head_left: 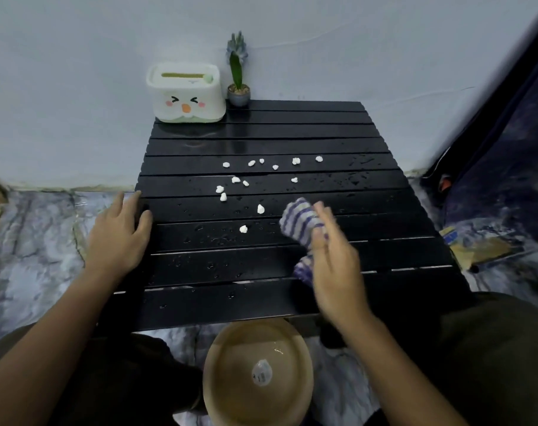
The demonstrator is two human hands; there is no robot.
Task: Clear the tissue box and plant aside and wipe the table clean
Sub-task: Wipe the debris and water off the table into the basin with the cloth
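Resting on the left edge of the black table (292, 142), the left hand (120, 232) lies flat with its fingers straight and holds nothing. The table top is made of long shiny slats with thin gaps between them, and small water drops sit on it. The right hand (332, 265) grips a soft cloth (301, 222) with purple and white stripes, over the near right part of the table; the hand looks blurry. Little white crumbs (235, 179) lie spread across the middle. The white tissue box (186, 93), rounded and with a cute face, stands at the far left corner. Just right of it is the small green plant (238, 84) in a round grey pot. The far right side of the table is bare. A round tan bowl (258, 373) sits on the floor at the near edge.
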